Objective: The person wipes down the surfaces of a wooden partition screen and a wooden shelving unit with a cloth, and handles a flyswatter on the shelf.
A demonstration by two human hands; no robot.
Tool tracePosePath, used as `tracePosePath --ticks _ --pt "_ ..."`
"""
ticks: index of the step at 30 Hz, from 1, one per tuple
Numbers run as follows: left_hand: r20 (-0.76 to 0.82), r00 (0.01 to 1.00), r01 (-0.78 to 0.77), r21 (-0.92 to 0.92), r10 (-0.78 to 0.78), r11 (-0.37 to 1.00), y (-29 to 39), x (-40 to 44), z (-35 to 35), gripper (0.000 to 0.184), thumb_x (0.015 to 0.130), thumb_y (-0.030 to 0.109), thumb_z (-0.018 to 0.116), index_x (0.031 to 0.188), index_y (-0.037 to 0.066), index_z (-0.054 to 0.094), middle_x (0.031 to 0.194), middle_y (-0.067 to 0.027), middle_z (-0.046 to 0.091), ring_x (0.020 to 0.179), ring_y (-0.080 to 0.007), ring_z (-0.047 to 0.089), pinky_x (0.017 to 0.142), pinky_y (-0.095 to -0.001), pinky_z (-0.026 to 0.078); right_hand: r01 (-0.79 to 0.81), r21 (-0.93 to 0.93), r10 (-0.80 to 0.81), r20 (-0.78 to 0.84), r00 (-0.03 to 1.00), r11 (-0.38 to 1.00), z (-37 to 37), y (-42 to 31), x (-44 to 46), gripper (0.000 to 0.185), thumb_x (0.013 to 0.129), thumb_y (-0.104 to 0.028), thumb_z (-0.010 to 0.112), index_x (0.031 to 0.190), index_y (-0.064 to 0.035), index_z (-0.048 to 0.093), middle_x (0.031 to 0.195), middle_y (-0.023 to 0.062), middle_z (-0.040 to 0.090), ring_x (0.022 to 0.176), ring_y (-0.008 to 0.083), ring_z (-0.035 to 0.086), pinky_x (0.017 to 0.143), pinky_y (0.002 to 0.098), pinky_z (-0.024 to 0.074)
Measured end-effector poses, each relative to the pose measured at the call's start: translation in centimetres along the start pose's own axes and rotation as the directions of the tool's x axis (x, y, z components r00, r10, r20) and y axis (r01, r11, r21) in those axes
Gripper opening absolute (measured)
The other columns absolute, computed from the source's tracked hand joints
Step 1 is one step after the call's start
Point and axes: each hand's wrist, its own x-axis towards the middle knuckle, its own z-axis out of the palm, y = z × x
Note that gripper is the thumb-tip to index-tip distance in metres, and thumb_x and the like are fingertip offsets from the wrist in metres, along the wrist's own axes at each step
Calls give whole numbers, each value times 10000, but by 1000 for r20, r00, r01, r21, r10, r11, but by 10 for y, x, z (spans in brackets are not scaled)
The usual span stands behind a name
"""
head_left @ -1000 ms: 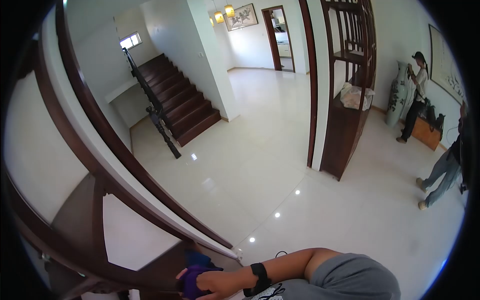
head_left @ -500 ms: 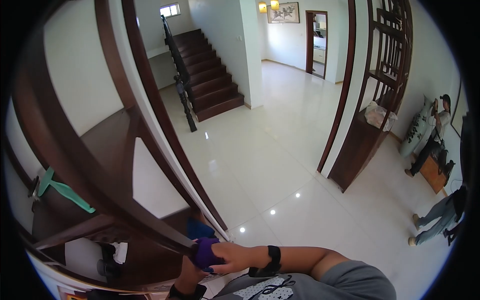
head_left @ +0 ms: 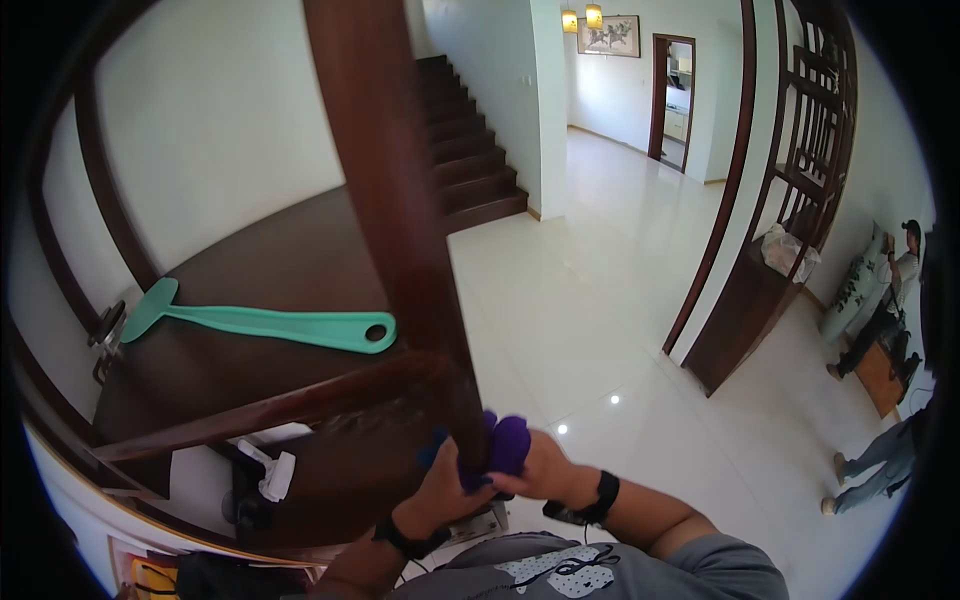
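Observation:
A purple cloth is wrapped round the lower part of a dark wooden post. My right hand grips the cloth from the right side, fingers closed. My left hand closes round the cloth and post from the left, its fingertips partly hidden behind the wood. On the dark wooden shelf left of the post lies a green long-handled scraper-like tool, its holed end near the post. Something blue shows partly behind the post.
A lower shelf holds a white-and-black item. Left of the tool sits a small metal object. Dark stairs rise beyond. At right stand a wooden cabinet, a person beside a tall vase, and another person's legs.
My view has shifted left and closer, so the post and green tool look larger. Both hands appear farther right and slightly higher, still at the purple cloth; my left hand shows more.

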Motion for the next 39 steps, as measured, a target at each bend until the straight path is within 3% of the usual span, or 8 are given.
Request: tracePosePath --ticks 5,14,17,19,26,29,31,39 --pt "-60 992 -120 -151 112 981 41 41 -41 629 777 302 732 1233 -34 458 1164 -207 535 1045 -333 559 885 -407 437 328 -134 -338 -57 939 935 -35 -25 52 394 763 -358 708 952 -31 595 977 169 566 835 387 548 726 433 455" --pt "-67 978 -208 -316 197 926 55 59 -54 588 753 235 795 1191 -27 504 1093 -107 603 960 -180 596 856 -316 479 410 -395 -533 -279 799 822 -60 -91 116 338 729 -285 758 799 18 625 793 145 605 710 333 579 658 388 479" --pt "-182 982 -68 -579 -48 813 60 57 -37 589 768 211 776 1213 -33 478 1048 -102 616 955 -187 599 849 -317 480 190 112 -145 -327 934 975 -39 -71 105 344 757 -270 717 890 17 583 803 153 605 703 307 587 645 371 480" --pt "-90 995 1 -456 -47 890 48 46 -38 520 787 172 742 1185 -34 480 1023 -125 612 944 -206 608 830 -320 479 121 329 -4 -336 942 937 -20 -54 94 401 778 -290 684 993 17 542 803 155 607 695 293 592 643 359 480" --pt "-36 997 48 -291 -61 955 -14 -7 -6 491 802 103 706 1210 13 447 1028 -127 553 920 -242 605 816 -327 473 -257 227 257 30 966 939 -20 -46 62 472 765 -423 655 978 -11 567 814 191 622 712 352 610 650 390 490" --pt "-46 985 -171 -209 165 963 -86 -51 27 566 848 263 677 1276 -14 430 1140 -178 555 1046 -298 577 964 -410 427 -103 -97 98 -50 994 990 -7 -22 41 498 758 -493 650 882 -16 579 757 195 598 716 403 582 640 447 468" --pt "186 942 -323 292 278 900 -137 -72 38 586 850 328 659 1276 -18 452 1199 -197 547 1086 -340 561 1008 -445 389 -148 -168 153 17 988 975 1 -9 27 528 752 -537 643 815 -18 568 730 197 581 707 410 572 634 464 454" --pt "241 966 53 175 -95 983 -99 -79 37 586 847 333 657 1275 -15 458 1205 -196 546 1093 -345 555 1011 -447 384 -150 -329 203 133 970 932 27 22 -18 661 786 -638 560 762 23 557 764 198 570 745 380 562 671 441 454"
